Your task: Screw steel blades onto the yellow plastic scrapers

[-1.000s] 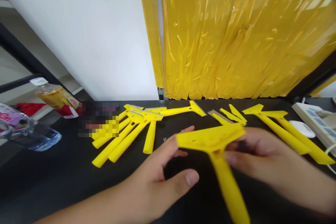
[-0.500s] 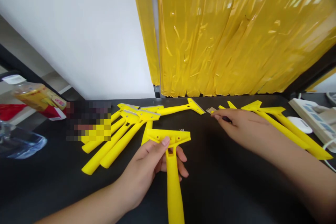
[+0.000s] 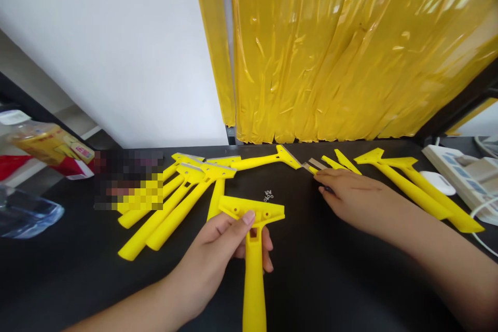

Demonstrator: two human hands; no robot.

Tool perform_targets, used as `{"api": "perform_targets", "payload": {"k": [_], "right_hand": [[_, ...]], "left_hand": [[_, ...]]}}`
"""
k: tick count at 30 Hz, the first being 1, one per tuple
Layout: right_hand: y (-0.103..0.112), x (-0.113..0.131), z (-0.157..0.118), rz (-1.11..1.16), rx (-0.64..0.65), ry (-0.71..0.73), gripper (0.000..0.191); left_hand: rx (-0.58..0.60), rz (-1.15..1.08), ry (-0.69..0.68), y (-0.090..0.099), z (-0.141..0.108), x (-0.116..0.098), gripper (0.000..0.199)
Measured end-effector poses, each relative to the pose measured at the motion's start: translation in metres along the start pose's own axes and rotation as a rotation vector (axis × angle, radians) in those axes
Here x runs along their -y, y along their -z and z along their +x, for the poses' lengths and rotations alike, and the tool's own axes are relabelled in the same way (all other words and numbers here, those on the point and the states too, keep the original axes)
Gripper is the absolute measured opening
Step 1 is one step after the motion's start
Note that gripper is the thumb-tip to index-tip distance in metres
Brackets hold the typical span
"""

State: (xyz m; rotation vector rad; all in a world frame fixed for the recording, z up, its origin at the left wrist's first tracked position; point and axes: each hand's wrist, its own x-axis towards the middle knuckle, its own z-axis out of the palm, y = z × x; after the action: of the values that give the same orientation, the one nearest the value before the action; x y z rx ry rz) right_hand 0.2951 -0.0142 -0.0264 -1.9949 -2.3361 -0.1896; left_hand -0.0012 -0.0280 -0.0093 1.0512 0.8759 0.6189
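In my left hand [image 3: 229, 238] is a yellow plastic scraper [image 3: 254, 280], held by its head between thumb and fingers. The head is up, with screw holes and no blade on it. My right hand [image 3: 342, 192] is at the back right, palm down, closed around a small dark tool [image 3: 329, 188] that is mostly hidden. Its fingertips reach the flat blades [image 3: 317, 164] and touch or nearly touch them. Behind that hand lie narrow yellow clamp strips [image 3: 347, 161]. Small screws [image 3: 268, 196] lie just beyond the held scraper.
Several yellow scrapers with blades [image 3: 182, 202] lie at the left. Two scraper handles [image 3: 408, 187] lie at the right, near a power strip [image 3: 459, 181] and a white case [image 3: 439, 182]. Bottles [image 3: 50, 145] stand at far left. Yellow film [image 3: 330, 52] hangs behind.
My right hand has turned more palm-down over the blades, and more of the blades and strips now shows. The scraper in my left hand has come slightly nearer, uncovering the screws.
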Motion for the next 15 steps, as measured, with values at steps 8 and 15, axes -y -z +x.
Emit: {"api": "perform_targets", "payload": {"k": [8,15], "right_hand": [[0.013,0.002,-0.01,0.038,0.001,0.041,0.036],[0.016,0.004,-0.01,0.099,0.004,0.026,0.032]], "left_hand": [[0.005,0.036,0.01,0.002,0.002,0.001,0.047],[-0.015,0.028,-0.001,-0.001,0.001,0.0,0.047]]}}
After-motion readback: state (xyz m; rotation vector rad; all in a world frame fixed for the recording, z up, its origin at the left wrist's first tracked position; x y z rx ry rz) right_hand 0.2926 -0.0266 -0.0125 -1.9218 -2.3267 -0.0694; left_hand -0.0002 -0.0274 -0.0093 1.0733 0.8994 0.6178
